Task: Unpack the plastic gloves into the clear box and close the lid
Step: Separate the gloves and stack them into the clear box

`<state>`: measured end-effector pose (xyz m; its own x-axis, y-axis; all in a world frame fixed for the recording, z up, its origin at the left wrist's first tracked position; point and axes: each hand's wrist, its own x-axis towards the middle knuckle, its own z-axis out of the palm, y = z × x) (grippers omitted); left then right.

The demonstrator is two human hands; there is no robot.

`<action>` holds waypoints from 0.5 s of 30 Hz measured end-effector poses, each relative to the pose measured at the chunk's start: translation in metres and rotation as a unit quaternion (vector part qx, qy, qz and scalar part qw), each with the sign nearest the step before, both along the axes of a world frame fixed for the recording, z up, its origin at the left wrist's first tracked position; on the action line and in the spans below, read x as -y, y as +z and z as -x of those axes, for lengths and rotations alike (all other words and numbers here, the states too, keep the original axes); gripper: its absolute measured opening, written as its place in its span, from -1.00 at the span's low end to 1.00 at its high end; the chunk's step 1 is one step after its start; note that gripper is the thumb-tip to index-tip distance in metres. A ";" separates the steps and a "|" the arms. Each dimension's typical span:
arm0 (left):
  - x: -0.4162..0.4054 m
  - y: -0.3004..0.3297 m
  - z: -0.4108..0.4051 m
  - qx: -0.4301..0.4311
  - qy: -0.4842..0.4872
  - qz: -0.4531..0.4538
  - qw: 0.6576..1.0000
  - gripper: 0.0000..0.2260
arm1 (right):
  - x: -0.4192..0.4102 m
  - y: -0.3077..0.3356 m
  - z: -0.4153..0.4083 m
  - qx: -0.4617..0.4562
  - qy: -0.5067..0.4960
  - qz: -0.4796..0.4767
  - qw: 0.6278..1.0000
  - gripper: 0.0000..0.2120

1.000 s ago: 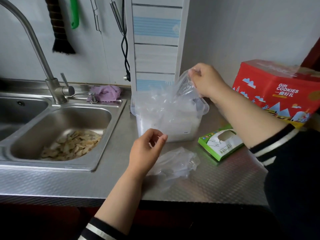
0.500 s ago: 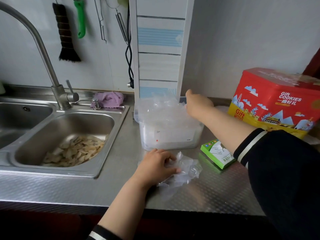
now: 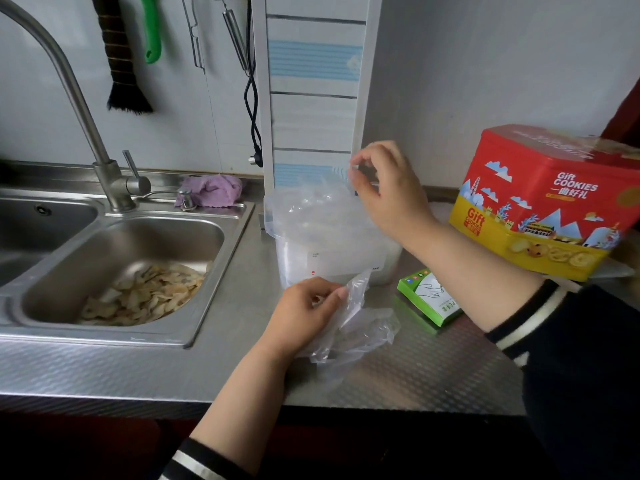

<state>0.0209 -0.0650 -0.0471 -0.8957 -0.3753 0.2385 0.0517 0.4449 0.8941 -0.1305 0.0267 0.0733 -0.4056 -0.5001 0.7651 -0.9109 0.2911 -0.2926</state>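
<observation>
Pinching plastic gloves (image 3: pixel 349 327) in left hand (image 3: pixel 304 317), right hand (image 3: pixel 384 188) over clear box (image 3: pixel 332 265)

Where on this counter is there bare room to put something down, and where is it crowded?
Bare steel counter runs along the front edge below the sink, and again right of the loose plastic gloves, in front of the green glove carton. Crowded: around the clear box, between both hands and the cookie tin.

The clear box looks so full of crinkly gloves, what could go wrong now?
1. The thin plastic gloves heap above the rim of the clear plastic box, so the lid may not close.
2. The right hand pinches only a corner, which could slip.
3. The loose clear plastic held by the left hand lies near the steel counter's front edge and might slide off.
</observation>
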 end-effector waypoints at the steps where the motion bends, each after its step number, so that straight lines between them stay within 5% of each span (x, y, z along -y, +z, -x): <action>1: -0.001 0.001 -0.001 -0.005 -0.004 -0.026 1.000 -0.83 | -0.007 0.002 -0.014 0.048 0.067 0.016 0.996 -0.75; 5: -0.005 0.007 -0.005 -0.041 -0.043 -0.124 0.990 -0.70 | -0.033 0.004 -0.053 0.239 0.216 -0.198 0.926 -0.78; 9: -0.010 0.015 -0.009 -0.045 -0.084 -0.238 0.967 -0.61 | -0.054 0.003 -0.058 0.251 0.186 -0.379 0.871 -0.28; 15: -0.010 0.022 -0.015 -0.007 -0.096 -0.218 0.971 -0.77 | -0.044 -0.019 -0.062 0.242 0.111 -0.289 0.919 -0.92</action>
